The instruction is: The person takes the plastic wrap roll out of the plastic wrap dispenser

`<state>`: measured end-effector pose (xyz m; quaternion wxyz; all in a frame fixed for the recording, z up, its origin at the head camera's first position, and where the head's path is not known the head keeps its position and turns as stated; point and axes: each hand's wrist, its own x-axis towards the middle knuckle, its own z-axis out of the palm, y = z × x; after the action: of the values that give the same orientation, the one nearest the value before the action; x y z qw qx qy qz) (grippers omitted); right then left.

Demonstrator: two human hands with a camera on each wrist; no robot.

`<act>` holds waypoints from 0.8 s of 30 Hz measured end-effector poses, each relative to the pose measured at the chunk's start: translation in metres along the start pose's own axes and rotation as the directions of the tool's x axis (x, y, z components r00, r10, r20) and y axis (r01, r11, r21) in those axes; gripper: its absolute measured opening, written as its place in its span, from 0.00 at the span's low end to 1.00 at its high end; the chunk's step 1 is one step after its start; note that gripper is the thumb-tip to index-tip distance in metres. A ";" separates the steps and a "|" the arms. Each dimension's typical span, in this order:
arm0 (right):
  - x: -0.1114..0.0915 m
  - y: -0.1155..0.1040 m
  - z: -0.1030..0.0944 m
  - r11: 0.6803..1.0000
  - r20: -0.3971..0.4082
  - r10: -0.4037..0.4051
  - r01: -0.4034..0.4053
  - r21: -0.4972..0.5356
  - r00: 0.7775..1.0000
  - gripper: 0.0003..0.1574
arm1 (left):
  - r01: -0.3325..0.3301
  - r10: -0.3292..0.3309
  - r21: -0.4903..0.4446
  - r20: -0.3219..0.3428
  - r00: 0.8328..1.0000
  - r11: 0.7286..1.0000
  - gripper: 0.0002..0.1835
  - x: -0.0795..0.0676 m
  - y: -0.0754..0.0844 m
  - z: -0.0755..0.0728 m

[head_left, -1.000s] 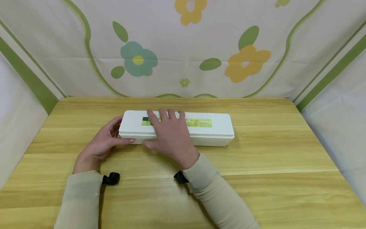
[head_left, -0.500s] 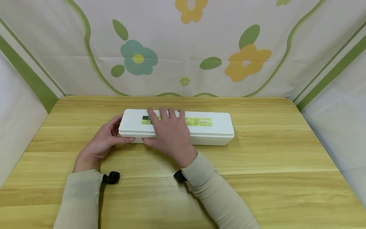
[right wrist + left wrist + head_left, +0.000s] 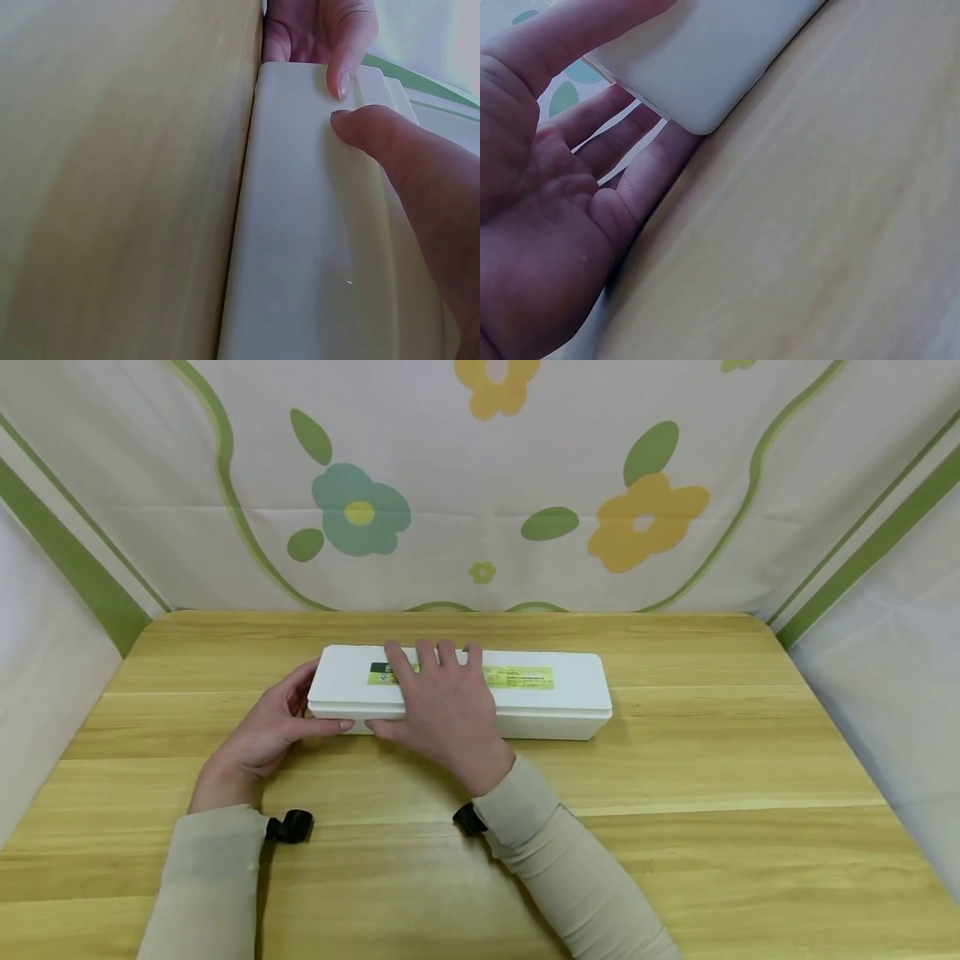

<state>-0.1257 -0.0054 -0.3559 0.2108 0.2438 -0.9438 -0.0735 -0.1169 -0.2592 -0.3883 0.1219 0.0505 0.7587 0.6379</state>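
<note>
Sitting toward twelve o'clock on desk, closed white box, contents hidden. Left hand: grip holding box's nine-o'clock end. Right hand: grip clasping lid and six-o'clock side.

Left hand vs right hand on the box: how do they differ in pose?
The left hand grips the left end of the box; the right hand spans its top. The left hand leaves the label uncovered; the right hand hides part of it. Both have the thumb against the front side.
</note>
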 end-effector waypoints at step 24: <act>-0.001 0.002 -0.002 1.000 0.068 -0.010 0.011 -0.013 0.998 0.63 | -0.021 0.021 0.007 0.033 0.999 1.000 0.50 0.000 -0.003 0.000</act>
<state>-0.1246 -0.0034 -0.3539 0.1797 0.2446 -0.9486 -0.0893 -0.1168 -0.2595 -0.3909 0.1274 0.0693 0.7584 0.6354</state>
